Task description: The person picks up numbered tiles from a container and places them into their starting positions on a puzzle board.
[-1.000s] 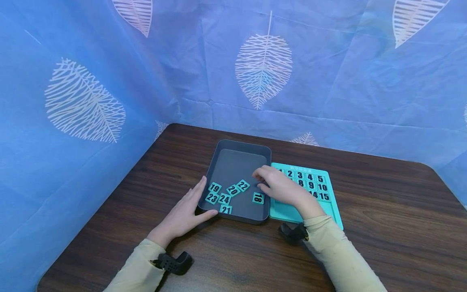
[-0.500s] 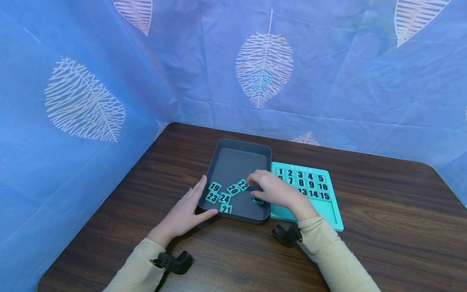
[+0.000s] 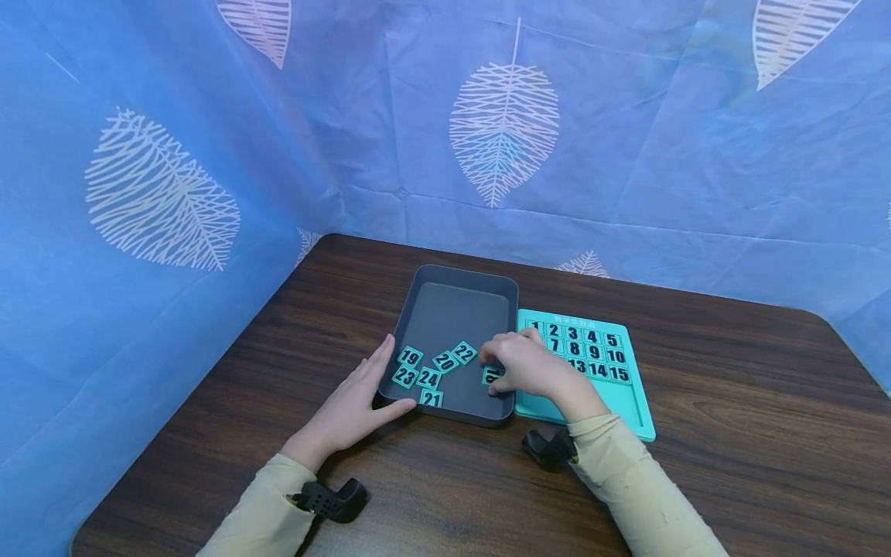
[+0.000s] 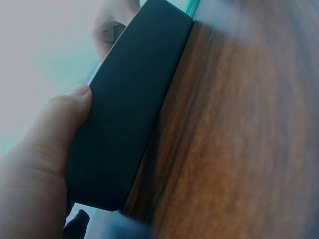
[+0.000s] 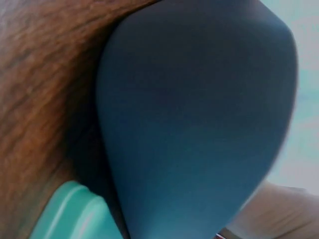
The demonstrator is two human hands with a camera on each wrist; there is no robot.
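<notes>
A grey tray (image 3: 452, 273) sits mid-table with several teal number tiles in it, among them 19 (image 3: 410, 357), 24 (image 3: 428, 378) and 22 (image 3: 464, 353). My left hand (image 3: 356, 398) rests against the tray's near left corner, fingers straight along the left wall and thumb (image 4: 57, 122) against the outer wall (image 4: 129, 114). My right hand (image 3: 503, 373) reaches into the tray's near right part. Its curled fingers and thumb pinch one teal tile (image 3: 489, 375), whose number is mostly covered. The right wrist view is a blur of the tray corner (image 5: 199, 109).
A teal number board (image 3: 629, 410) lies right of the tray, touching it, with tiles 1 to 15 in its upper rows; its edge (image 5: 70, 211) shows in the right wrist view. Blue leaf-print cloth (image 3: 501, 131) walls the back and left of the dark wooden table (image 3: 752, 433).
My right hand came left from the board into the tray, then drew back a little and closed its fingers on the tile marked 18. The left hand and tray stayed put.
</notes>
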